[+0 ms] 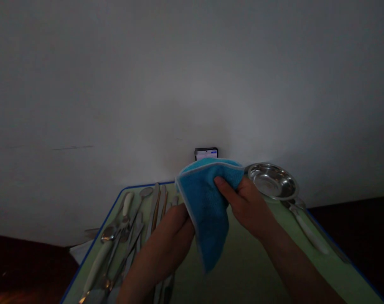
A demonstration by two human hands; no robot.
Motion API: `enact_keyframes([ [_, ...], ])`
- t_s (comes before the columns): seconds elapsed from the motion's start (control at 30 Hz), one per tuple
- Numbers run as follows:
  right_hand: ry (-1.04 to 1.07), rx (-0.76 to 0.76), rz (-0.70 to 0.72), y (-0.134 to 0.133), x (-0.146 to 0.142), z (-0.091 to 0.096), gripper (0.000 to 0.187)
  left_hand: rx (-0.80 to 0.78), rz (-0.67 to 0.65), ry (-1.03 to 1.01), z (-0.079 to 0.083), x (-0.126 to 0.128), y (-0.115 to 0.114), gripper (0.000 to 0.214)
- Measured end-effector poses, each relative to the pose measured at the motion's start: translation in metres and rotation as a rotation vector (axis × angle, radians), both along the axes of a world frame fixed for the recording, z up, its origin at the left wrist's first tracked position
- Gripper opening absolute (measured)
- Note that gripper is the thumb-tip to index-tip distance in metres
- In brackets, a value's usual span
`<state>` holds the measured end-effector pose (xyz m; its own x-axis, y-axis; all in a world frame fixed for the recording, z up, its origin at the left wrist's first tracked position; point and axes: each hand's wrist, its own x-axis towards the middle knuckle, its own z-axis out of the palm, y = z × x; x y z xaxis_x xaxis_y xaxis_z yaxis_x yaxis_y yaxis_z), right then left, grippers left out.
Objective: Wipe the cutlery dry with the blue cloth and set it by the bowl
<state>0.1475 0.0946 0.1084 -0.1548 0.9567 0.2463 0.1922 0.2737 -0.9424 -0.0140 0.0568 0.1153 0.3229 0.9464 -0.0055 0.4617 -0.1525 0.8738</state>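
Note:
A blue cloth (207, 211) with a pale edge hangs between both hands above a green table (242, 270). My right hand (245, 202) pinches its upper right part, thumb on top. My left hand (172, 230) is closed against the cloth's left edge, its fingers hidden behind the fabric. What, if anything, is wrapped inside the cloth cannot be seen.
Several spoons, knives and other cutlery (128, 228) lie in rows on the table's left side. A shiny steel bowl (272, 181) sits at the far right, with a white-handled utensil (307, 230) beside it. A phone (206, 153) leans on the pale wall (192, 76).

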Motion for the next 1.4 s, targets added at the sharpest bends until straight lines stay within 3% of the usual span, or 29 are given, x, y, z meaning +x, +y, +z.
enact_keyframes([
  [0.17,-0.054,0.006,-0.007,0.005,0.002,-0.005,0.031,0.059,0.002,0.079,-0.006,0.004,0.003,0.016],
  [0.33,-0.073,-0.001,-0.189,0.011,0.012,-0.010,0.034,-0.075,-0.118,0.175,-0.008,0.001,0.004,0.032],
  [0.43,-0.005,-0.011,-0.254,0.015,0.012,-0.015,0.035,-0.003,-0.082,0.228,-0.002,-0.006,0.007,0.031],
  [0.6,0.079,-0.041,-0.236,0.011,-0.007,-0.023,0.033,0.020,-0.067,0.240,0.002,-0.014,0.011,0.033],
  [0.8,0.117,-0.112,-0.097,-0.001,-0.022,-0.028,0.030,0.036,-0.064,0.173,-0.004,-0.016,0.011,0.025],
  [1.03,0.390,-0.211,-0.148,0.010,-0.012,-0.031,0.032,0.008,-0.049,0.177,0.001,-0.007,0.007,0.029],
  [1.27,0.682,-0.270,-0.365,0.017,-0.002,-0.020,0.031,-0.003,-0.012,0.232,0.005,-0.008,0.002,0.028],
  [1.33,0.747,-0.292,-0.337,0.017,-0.002,-0.018,0.030,-0.025,-0.023,0.192,0.006,-0.008,0.002,0.026],
  [1.4,0.761,-0.300,-0.221,0.015,-0.003,-0.017,0.029,-0.042,-0.034,0.125,0.006,-0.008,0.003,0.024],
])
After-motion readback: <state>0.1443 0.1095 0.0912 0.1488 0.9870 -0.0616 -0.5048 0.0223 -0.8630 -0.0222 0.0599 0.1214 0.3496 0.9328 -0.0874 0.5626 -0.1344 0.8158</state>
